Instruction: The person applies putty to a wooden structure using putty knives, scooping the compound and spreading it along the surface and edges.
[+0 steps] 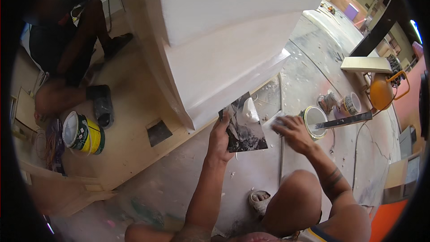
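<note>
My left hand (pixel 218 141) grips the edge of a flat dark board (pixel 248 139) smeared with white and grey. A lump of white putty (pixel 251 110) sits on the board's upper part. Just to the right, my right hand (pixel 295 133) is closed on a thin pale scraper (pixel 270 120), its blade blurred beside the board. Ahead of both hands stands a white-coated panel structure (pixel 228 58), with a glossy strip along its lower edge. Right of my right hand is an open tub (pixel 307 113), with a dark, pale-smeared bar (pixel 345 120) reaching over it.
On the left, another person (pixel 53 49) sits by a wooden platform (pixel 134 157). A yellow and green bucket (pixel 92 139) and a dark square plate (pixel 159 133) rest there. Further right are another tub (pixel 350 104), an orange machine with a handle (pixel 380 93) and a cable (pixel 356 152) on the floor.
</note>
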Available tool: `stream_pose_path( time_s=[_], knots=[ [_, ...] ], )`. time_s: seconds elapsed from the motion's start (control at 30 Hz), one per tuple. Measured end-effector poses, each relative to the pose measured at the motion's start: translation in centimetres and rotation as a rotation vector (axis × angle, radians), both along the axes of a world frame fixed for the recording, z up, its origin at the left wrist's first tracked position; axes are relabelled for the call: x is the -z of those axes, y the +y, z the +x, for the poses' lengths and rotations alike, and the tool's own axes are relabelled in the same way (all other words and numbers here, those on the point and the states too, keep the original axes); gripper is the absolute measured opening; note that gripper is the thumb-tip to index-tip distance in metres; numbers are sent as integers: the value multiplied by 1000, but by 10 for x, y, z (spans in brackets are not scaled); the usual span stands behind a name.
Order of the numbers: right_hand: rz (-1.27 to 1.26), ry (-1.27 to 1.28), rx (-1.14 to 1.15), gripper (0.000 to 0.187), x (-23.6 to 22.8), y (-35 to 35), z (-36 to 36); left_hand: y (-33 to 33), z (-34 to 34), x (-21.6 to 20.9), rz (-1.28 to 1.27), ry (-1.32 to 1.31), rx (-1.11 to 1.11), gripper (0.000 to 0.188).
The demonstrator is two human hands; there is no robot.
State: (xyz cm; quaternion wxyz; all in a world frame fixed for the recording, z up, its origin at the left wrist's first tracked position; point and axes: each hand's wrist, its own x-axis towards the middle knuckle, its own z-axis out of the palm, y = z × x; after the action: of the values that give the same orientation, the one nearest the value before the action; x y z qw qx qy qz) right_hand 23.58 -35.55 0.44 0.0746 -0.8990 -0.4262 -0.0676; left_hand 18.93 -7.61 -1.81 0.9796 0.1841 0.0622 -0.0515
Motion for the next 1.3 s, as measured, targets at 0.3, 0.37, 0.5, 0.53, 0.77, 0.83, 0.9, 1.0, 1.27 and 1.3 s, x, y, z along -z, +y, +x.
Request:
stream_pose_path(
  time_s=[0.3,0.37,0.5,0.53,0.77,0.83,0.9,1.0,1.27,1.3],
  knots=[
    [646,-92,466,44,-138,-3,-32,23,-7,-76,78,49,105,49],
    [979,174,463,38,-136,4,-49,28,-16,-83,74,52,111,47],
    [1330,473,584,18,-135,33,-80,34,-39,-113,119,115,76,47],
    [1403,573,690,17,-133,44,-86,37,-45,-115,140,164,60,47],
    [1856,1148,616,12,-113,70,-119,51,-86,-83,153,136,14,57],
    [1851,1215,621,13,-113,64,-121,48,-90,-77,223,121,-29,64],
    [1860,1295,640,14,-120,72,-124,40,-91,-82,328,75,-116,61],
    [1851,1554,655,12,-116,82,-130,39,-103,-78,656,48,-199,50],
    [1878,1831,619,17,-113,114,-140,7,-116,-132,1380,-773,-348,49],
    [1887,1779,615,17,-111,114,-140,7,-117,-134,1411,-761,-305,56]
  ],
)
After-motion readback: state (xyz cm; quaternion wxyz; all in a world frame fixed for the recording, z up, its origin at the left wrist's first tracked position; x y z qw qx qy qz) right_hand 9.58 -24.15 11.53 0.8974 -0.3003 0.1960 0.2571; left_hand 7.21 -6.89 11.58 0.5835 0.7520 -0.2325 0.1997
